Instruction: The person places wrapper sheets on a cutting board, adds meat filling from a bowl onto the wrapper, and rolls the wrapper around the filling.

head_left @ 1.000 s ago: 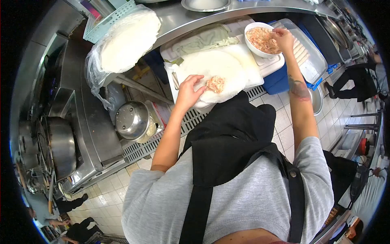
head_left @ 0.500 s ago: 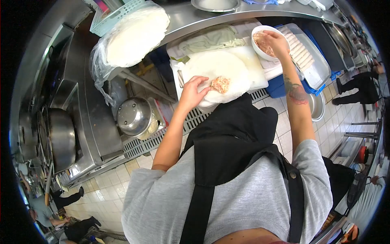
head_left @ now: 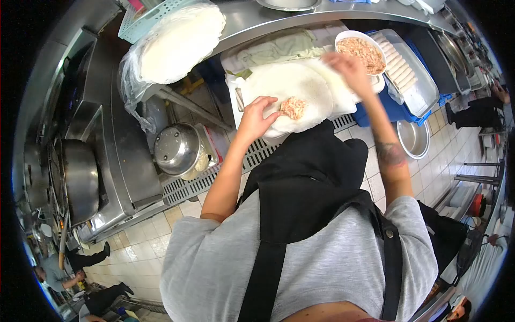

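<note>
A round, thin white wrapper sheet [head_left: 316, 104] lies on top of a stack on a white board, with a mound of pinkish shredded filling [head_left: 293, 108] near its front edge. My left hand [head_left: 258, 119] rests on the left of the sheet, thumb and fingers apart, the thumb tip beside the filling. My right hand [head_left: 348, 71] is over the board's right side, just left of the white bowl [head_left: 383, 68]; motion blurs its fingers, so what they hold cannot be made out. More of the same filling fills the bowl.
Right of the bowl, a clear tray [head_left: 424, 99] holds several rolled white wrappers [head_left: 394, 59]. A plastic-covered wrapper stack [head_left: 182, 43] stands at upper left. A folded green cloth [head_left: 276, 49] lies behind the board. Metal pots [head_left: 414, 138] sit on the floor; other people work at the edges.
My right hand has left the bowl and moved left toward the board. The bowl's filling now shows fully. My left hand has stayed nearly in place beside the mound.
</note>
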Motion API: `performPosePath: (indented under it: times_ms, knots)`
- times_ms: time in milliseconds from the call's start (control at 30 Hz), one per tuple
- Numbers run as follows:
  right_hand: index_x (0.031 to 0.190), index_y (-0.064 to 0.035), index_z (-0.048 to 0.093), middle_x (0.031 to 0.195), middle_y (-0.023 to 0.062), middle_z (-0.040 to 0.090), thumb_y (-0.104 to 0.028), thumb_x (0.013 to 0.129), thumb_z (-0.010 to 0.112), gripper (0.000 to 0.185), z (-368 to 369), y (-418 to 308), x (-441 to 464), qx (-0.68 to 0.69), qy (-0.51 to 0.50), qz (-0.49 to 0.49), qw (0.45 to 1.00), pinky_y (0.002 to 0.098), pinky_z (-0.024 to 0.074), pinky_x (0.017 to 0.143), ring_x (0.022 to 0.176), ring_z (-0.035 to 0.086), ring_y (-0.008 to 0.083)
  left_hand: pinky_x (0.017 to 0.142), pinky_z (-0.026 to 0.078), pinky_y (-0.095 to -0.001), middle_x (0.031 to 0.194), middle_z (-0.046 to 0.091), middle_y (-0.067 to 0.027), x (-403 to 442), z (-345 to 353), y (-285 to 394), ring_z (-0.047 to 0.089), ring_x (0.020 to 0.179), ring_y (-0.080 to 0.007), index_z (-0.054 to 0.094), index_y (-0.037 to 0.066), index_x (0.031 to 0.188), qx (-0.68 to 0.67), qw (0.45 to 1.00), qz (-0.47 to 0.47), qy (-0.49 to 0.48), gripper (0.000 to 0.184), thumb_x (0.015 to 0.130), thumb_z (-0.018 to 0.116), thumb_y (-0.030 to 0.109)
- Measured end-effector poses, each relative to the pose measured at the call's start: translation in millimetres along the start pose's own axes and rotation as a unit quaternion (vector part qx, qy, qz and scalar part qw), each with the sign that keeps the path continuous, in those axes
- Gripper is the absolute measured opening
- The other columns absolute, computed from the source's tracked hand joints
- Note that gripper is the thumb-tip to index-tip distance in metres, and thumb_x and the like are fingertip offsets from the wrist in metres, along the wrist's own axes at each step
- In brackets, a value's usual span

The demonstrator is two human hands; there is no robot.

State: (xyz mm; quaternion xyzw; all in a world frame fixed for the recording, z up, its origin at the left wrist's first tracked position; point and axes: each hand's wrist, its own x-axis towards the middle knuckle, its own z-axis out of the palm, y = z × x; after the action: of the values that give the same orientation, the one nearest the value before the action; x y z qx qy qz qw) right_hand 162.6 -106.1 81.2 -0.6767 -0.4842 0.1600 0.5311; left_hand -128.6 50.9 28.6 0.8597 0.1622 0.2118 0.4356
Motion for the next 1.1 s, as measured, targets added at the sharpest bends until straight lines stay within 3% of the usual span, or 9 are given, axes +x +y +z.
performPosePath:
  times_ms: [33, 133, 233, 433, 533, 633, 667, 867, 1100]
  knots:
    - [0.117, -0.0001, 0.068, 0.115, 0.0102, 0.072, -0.006, 0.095, 0.055, 0.026, 34, -9, -20, 0.035, -0.034, 0.017, 0.999, 0.0327, 0.0532, 0.094, 0.104, 0.068, 0.0184, 0.092, 0.053, -0.0377, 0.114, 0.067, -0.0159, 1, 1, 0, 0.068, 0.105, -0.0308, 0.067, 0.000, 0.115, 0.004, 1.000, 0.004, 0.001, 0.040, 0.079, 0.078, 0.013]
    - [0.122, -0.0009, 0.065, 0.129, 0.0163, 0.064, -0.008, 0.095, 0.059, 0.029, 94, -37, -75, -0.142, -0.113, -0.104, 0.978, 0.0449, 0.0476, 0.104, 0.119, 0.062, 0.0318, 0.098, 0.051, -0.0352, 0.119, 0.068, -0.0137, 1, 2, 11, 0.066, 0.111, -0.0279, 0.066, 0.002, 0.118, 0.019, 1.000, -0.004, -0.011, 0.043, 0.078, 0.079, 0.010]
    - [0.128, -0.0098, 0.064, 0.132, 0.0138, 0.063, -0.011, 0.090, 0.063, 0.038, 118, -9, -99, -0.256, -0.075, -0.201, 0.942, 0.0502, 0.0410, 0.111, 0.128, 0.056, 0.0278, 0.100, 0.049, -0.0357, 0.122, 0.067, -0.0136, 0, 4, 16, 0.065, 0.114, -0.0289, 0.066, 0.002, 0.119, 0.006, 0.999, 0.022, -0.030, 0.047, 0.075, 0.080, 0.009]
    - [0.118, -0.0051, 0.066, 0.120, 0.0147, 0.064, -0.009, 0.078, 0.074, 0.041, 112, 4, -96, -0.240, -0.065, -0.168, 0.954, 0.0461, 0.0450, 0.106, 0.117, 0.061, 0.0293, 0.102, 0.049, -0.0377, 0.124, 0.065, -0.0152, 9, 13, 22, 0.063, 0.116, -0.0322, 0.064, 0.000, 0.122, 0.024, 0.998, 0.045, -0.040, 0.056, 0.069, 0.082, 0.010]
    - [0.113, -0.0015, 0.065, 0.120, 0.0176, 0.060, -0.011, 0.067, 0.083, 0.051, 98, -30, -78, -0.160, -0.052, 0.014, 0.986, 0.0425, 0.0473, 0.101, 0.114, 0.059, 0.0325, 0.101, 0.049, -0.0386, 0.124, 0.065, -0.0158, 18, 18, 20, 0.062, 0.116, -0.0332, 0.064, -0.001, 0.122, 0.045, 0.996, 0.068, -0.039, 0.060, 0.066, 0.083, 0.010]
    - [0.113, 0.0001, 0.065, 0.127, 0.0186, 0.055, -0.012, 0.061, 0.088, 0.058, 89, -21, -62, -0.162, -0.122, 0.016, 0.979, 0.0417, 0.0478, 0.098, 0.117, 0.056, 0.0348, 0.097, 0.051, -0.0386, 0.119, 0.067, -0.0159, 28, 24, 11, 0.064, 0.111, -0.0330, 0.066, 0.000, 0.119, 0.073, 0.993, 0.066, -0.059, 0.057, 0.065, 0.083, 0.009]
    - [0.109, 0.0013, 0.064, 0.116, 0.0191, 0.060, -0.015, 0.062, 0.086, 0.054, 93, -11, -63, -0.165, -0.090, -0.075, 0.979, 0.0419, 0.0500, 0.093, 0.108, 0.059, 0.0351, 0.095, 0.051, -0.0385, 0.117, 0.067, -0.0158, 31, 27, 8, 0.065, 0.109, -0.0328, 0.067, 0.000, 0.117, 0.083, 0.992, 0.064, -0.070, 0.055, 0.065, 0.083, 0.009]
    - [0.098, -0.0020, 0.068, 0.099, 0.0130, 0.065, -0.013, 0.071, 0.080, 0.032, 104, -2, -66, -0.205, -0.086, -0.097, 0.970, 0.0411, 0.0518, 0.087, 0.096, 0.063, 0.0328, 0.078, 0.053, -0.0363, 0.093, 0.072, -0.0105, 27, 35, -8, 0.067, 0.086, -0.0269, 0.074, 0.004, 0.096, 0.074, 0.996, 0.053, -0.012, 0.030, 0.067, 0.080, 0.004]
    - [0.098, -0.0029, 0.069, 0.097, 0.0125, 0.065, -0.012, 0.073, 0.076, 0.028, 107, -2, -68, -0.212, -0.081, -0.105, 0.968, 0.0402, 0.0520, 0.086, 0.094, 0.062, 0.0325, 0.082, 0.053, -0.0374, 0.093, 0.071, -0.0122, 15, 35, -12, 0.066, 0.089, -0.0287, 0.073, 0.003, 0.092, 0.095, 0.993, 0.060, 0.021, 0.025, 0.068, 0.079, 0.005]
